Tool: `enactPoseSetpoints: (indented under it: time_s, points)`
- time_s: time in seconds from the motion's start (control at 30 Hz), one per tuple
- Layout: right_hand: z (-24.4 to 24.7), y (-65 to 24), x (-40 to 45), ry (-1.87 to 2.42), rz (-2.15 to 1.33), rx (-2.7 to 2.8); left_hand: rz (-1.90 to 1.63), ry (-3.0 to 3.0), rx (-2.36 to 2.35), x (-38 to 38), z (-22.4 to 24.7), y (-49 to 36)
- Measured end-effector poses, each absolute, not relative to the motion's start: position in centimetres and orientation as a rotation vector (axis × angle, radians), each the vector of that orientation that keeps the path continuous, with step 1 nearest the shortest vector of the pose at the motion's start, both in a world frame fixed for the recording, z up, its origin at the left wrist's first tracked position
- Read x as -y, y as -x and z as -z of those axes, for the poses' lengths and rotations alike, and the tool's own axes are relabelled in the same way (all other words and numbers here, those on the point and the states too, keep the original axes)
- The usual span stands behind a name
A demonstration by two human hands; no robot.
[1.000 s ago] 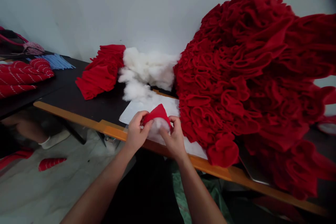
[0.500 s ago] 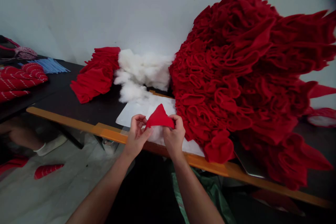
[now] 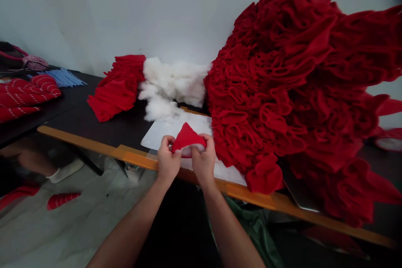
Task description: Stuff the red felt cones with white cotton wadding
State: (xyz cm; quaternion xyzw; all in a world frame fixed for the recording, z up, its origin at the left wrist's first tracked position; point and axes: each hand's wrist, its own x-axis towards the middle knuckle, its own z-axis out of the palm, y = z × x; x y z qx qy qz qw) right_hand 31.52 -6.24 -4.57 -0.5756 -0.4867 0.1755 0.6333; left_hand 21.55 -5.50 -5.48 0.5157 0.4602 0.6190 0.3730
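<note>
A small red pointed felt hat point(image 3: 187, 136) is held between my two hands above the table's front edge, its tip pointing away from me. My left hand point(image 3: 168, 160) grips the left side of its opening. On the right side, my right hand point(image 3: 203, 158) grips the rim, with the thumb at the opening. White stuffing shows inside the hat's mouth. Under and behind the hat lies a white sheet point(image 3: 157, 134). Beyond it sits a heap of loose white stuffing point(image 3: 176, 81).
A tall pile of red felt hats point(image 3: 276, 92) fills the table's right side. Left of the stuffing lies a smaller red stack point(image 3: 116, 90). Red pieces with white stitching point(image 3: 28, 96) and blue strips point(image 3: 64, 78) are at far left. Another person's foot point(image 3: 65, 171) shows below.
Both hands have closed in on the hat's rim, and its opening has turned toward me, so the white stuffing inside now shows. The view has shifted slightly.
</note>
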Motion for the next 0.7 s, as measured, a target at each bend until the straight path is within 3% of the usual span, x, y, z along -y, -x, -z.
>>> enactPoseSetpoints:
  time_s: [0.17,0.33,0.5,0.7]
  points:
    - [4.0,-33.0,7.4,1.260,-0.555,1.229,-1.394,-1.296,-0.862,6.2,5.5,-20.4]
    - [3.7,-32.9,8.5,1.019,-0.867,1.372,-1.554,-1.310,-1.150,5.9,6.4,-20.1]
    - [4.4,-32.4,7.4,1.314,-0.482,1.099,-1.409,-1.466,-1.221,6.4,6.4,-20.7]
    - [2.9,-33.4,7.7,1.147,-0.287,1.524,-1.381,-1.839,-1.112,6.4,3.8,-18.9]
